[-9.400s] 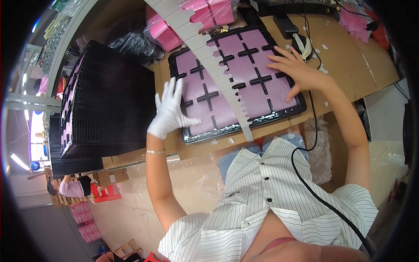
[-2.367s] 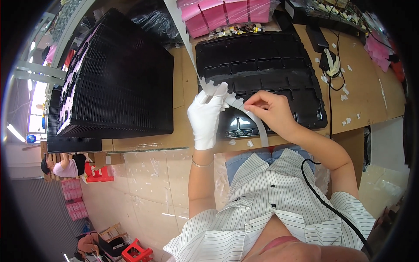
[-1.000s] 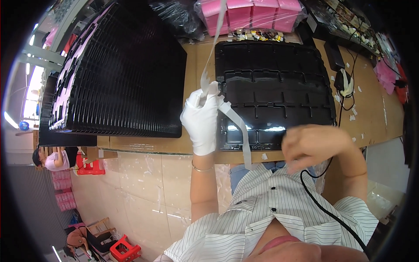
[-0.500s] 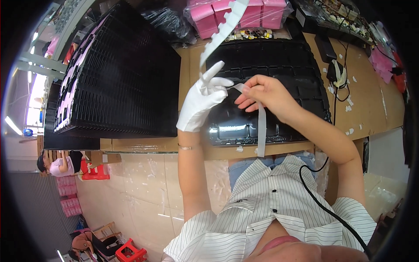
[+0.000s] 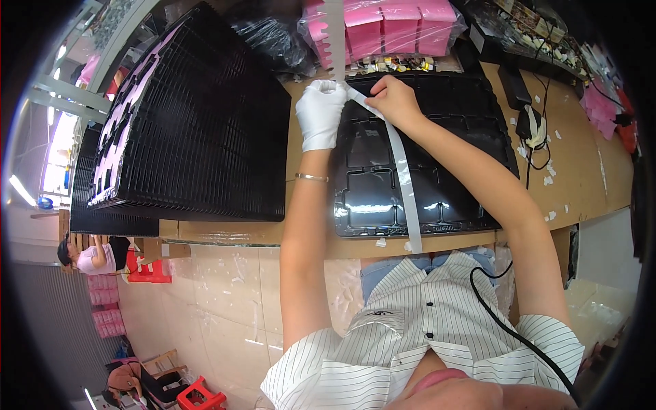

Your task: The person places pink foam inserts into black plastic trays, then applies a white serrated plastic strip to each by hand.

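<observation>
Above the black tray (image 5: 458,188): both hands meet near its far left corner, the white strip (image 5: 404,184) running between them.
Gloved left hand (image 5: 320,115): closed on the strip, fingers folded right where it bends, seemingly to anchor that spot.
Bare right hand (image 5: 396,104): thumb and fingertips appear to pinch the strip just beside the other hand, likely for close control.
Strip's course: toothed length rising beyond the left hand, smooth length slanting down over the tray, past its near edge.
Tray stack (image 5: 219,137): off left, apart from the strip, probably for elbow room.
</observation>
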`<state>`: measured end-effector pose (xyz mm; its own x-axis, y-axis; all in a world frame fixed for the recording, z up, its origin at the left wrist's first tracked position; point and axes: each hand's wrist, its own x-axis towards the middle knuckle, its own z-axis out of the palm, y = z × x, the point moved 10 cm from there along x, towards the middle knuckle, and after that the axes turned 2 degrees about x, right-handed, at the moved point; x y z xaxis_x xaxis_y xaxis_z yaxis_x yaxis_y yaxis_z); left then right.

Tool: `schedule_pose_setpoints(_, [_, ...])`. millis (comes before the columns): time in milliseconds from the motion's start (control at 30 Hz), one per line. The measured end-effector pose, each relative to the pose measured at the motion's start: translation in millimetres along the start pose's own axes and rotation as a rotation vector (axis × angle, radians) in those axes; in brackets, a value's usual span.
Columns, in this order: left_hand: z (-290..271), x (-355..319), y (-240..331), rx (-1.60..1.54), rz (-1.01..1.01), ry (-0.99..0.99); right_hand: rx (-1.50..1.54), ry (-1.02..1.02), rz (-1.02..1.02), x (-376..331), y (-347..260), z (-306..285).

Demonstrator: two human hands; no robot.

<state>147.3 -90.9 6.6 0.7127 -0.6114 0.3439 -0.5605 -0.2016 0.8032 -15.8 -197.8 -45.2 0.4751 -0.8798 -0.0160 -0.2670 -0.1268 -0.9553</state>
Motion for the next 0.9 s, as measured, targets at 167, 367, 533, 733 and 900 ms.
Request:
schedule_pose_setpoints(167, [20.4,7.5,-7.6,0.156,0.02,-0.087,-0.451,0.055,-0.344,8.3,-26.0,4.5])
schedule_pose_setpoints(367, [28.2,12.6,-22.8,0.155,0.023,-0.109,-0.707,0.109,-0.112,16.6,-29.5,-0.7])
schedule_pose_setpoints(533, [33.7,11.0,-9.3,0.202,0.055,-0.132,-0.827,0.261,-0.114,31.1,-19.7,2.3])
schedule_pose_setpoints(733, [27.8,12.8,-28.1,0.022,0.03,-0.209,-0.596,0.199,-0.011,33.6,-9.3,-9.7])
schedule_pose_setpoints(900, [23.5,-24.4,40.2,-0.385,0.342,-0.442,-0.034,-0.03,-0.239,31.1,-2.6,-54.6])
